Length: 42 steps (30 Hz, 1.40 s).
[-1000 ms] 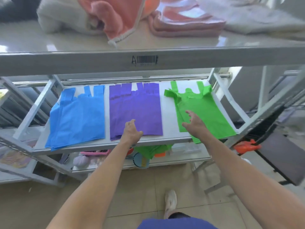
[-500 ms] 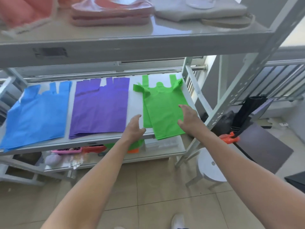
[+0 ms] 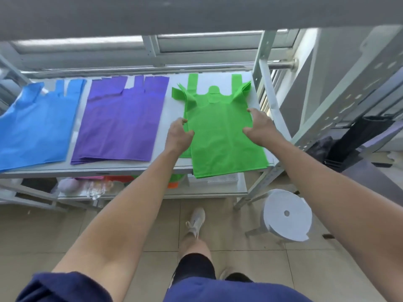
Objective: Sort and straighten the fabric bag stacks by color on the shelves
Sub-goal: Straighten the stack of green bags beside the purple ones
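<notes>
- The shelf (image 3: 109, 171) carries three stacks side by side: blue (image 3: 37, 127) at your left, purple (image 3: 122, 123) in the middle, green (image 3: 218, 131) at your right, near the post.
- Green is the stack you are working on. Its long axis runs away from you, handles at the far end, but it lies skewed. The near end swings right and hangs over the shelf's front edge, and lower bags peek out along its left side.
- It lies between your hands, both about halfway along it, so neither is nearer.
- Your right hand (image 3: 259, 125) rests at the right edge, fingers spread, thumb on the fabric.
- Your left hand (image 3: 177, 136) is at the left edge with fingers curled. I cannot tell whether it pinches the edge or only touches it.
- The next move probably needs you to square the sides, turn the near end left and slide the stack back.
</notes>
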Tool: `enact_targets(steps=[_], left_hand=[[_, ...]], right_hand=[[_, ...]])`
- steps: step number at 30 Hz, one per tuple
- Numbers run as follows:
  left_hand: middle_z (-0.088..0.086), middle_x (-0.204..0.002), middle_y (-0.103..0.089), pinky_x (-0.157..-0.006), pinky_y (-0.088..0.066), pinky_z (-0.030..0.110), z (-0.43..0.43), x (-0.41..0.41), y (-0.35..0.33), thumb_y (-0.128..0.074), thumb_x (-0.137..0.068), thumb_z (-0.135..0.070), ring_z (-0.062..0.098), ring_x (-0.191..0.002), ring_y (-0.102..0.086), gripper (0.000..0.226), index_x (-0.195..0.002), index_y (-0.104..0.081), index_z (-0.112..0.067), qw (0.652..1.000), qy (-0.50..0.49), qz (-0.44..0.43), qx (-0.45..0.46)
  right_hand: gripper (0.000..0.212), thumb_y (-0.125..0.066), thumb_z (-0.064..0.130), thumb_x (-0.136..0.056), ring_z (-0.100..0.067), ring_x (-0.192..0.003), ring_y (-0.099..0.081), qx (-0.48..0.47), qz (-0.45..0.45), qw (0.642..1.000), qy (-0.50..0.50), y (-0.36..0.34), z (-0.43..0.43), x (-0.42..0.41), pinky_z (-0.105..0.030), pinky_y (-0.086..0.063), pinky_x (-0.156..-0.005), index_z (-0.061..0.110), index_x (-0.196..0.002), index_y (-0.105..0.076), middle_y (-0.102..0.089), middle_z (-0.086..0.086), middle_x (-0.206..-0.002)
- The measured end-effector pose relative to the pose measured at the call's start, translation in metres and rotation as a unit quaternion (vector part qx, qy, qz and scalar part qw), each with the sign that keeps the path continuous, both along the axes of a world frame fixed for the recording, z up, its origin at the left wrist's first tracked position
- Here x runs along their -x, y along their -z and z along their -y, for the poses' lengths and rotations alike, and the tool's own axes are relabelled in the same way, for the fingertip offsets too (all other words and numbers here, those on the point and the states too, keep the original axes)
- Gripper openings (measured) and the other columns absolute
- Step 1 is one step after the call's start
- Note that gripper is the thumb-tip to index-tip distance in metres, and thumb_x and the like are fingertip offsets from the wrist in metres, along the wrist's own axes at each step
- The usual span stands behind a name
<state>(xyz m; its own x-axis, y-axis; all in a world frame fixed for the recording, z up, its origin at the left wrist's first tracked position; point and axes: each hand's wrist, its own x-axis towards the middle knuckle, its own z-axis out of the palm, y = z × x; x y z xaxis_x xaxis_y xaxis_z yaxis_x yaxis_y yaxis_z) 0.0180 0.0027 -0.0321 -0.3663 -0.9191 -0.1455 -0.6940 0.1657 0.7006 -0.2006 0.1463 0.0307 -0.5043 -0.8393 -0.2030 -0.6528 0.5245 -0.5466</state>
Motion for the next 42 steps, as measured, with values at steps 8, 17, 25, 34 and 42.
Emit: enact_targets(steps=[8,17,25,34,42], left_hand=[[0.016,-0.145,-0.053,-0.11,-0.048,0.048,0.105,0.064,0.031,-0.068,-0.096,-0.022,0.034,-0.13,-0.055,0.06,-0.146,-0.04,-0.006,0.997,-0.079,-0.003,-0.002],[0.009,-0.105,-0.067,-0.089,-0.058,0.044,0.157,0.092,0.055,-0.072,-0.085,-0.065,0.027,-0.098,-0.064,0.057,-0.097,-0.059,-0.012,0.988,-0.128,0.079,0.022],[0.008,-0.118,-0.068,-0.101,-0.054,0.044,0.168,0.095,0.057,-0.066,-0.101,-0.018,0.024,-0.109,-0.062,0.026,-0.124,-0.06,-0.008,0.995,-0.037,-0.085,0.047],[0.006,-0.105,-0.076,-0.082,-0.065,0.043,0.185,0.087,0.031,-0.057,-0.101,-0.002,0.022,-0.09,-0.078,0.031,-0.129,-0.055,-0.014,0.949,-0.016,-0.312,-0.029],[0.013,-0.117,-0.072,-0.088,-0.061,0.044,0.223,0.119,0.041,-0.054,-0.104,-0.01,0.03,-0.101,-0.072,0.038,-0.141,-0.05,-0.016,0.987,0.017,-0.153,-0.054]], right_hand=[[0.054,-0.054,0.015,-0.1,-0.027,-0.119,-0.057,0.041,0.049,0.988,0.142,0.041,0.113,0.063,-0.037,-0.049,-0.09,0.01,-0.152,-0.042,-0.052,-0.012,-0.149],[0.067,-0.064,0.068,-0.089,-0.038,-0.145,-0.039,-0.02,0.017,0.976,0.214,0.089,0.181,0.09,-0.055,-0.036,-0.114,0.008,-0.119,-0.058,-0.058,-0.016,-0.14],[0.035,-0.066,0.017,-0.093,-0.034,-0.102,-0.07,0.126,0.074,0.976,0.164,0.09,0.184,0.097,-0.042,-0.059,-0.082,-0.007,-0.119,-0.065,-0.071,-0.021,-0.115],[0.012,-0.066,0.021,-0.093,-0.03,-0.1,-0.076,0.221,0.263,0.929,0.141,0.076,0.183,0.108,-0.053,-0.059,-0.096,0.021,-0.102,-0.074,-0.08,-0.008,-0.102],[0.034,-0.072,0.02,-0.092,-0.03,-0.092,-0.077,0.225,0.311,0.907,0.173,0.09,0.202,0.129,-0.05,-0.062,-0.089,0.016,-0.125,-0.069,-0.079,-0.01,-0.104]])
